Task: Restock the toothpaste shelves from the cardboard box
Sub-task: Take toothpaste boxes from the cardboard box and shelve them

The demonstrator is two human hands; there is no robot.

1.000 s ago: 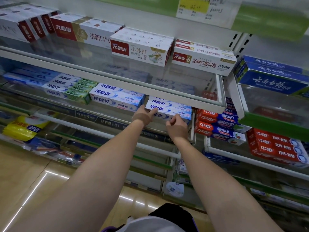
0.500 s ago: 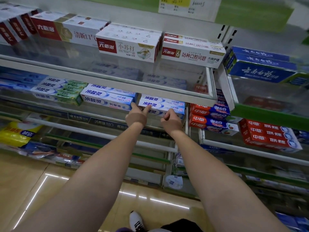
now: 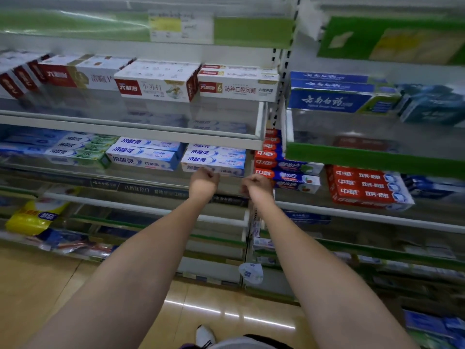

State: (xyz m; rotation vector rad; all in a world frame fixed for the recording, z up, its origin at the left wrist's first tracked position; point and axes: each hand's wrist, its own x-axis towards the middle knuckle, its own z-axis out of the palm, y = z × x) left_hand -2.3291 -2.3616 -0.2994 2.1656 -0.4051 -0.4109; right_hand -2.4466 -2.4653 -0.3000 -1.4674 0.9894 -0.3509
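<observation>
A stack of blue-and-white toothpaste boxes [image 3: 216, 157] lies at the right end of the middle shelf [image 3: 151, 178], under the shelf above. My left hand [image 3: 203, 182] is curled into a fist at the front of the lowest box and looks to be touching it. To the right, just off the stack's right end, my right hand [image 3: 256, 185] is curled too and holds nothing. Motion blurs both hands. No cardboard box is in view.
More blue-and-white boxes [image 3: 143, 154] and green-ended ones [image 3: 80, 149] fill the shelf to the left. Red toothpaste boxes [image 3: 284, 170] sit just right of my right hand. The upper shelf edge [image 3: 125, 131] overhangs the stack. Yellow bag [image 3: 35, 217] lower left.
Both hands have come back off the stacked boxes and their fingers have curled in. The right hand has shifted right. The camera has moved closer and tilted.
</observation>
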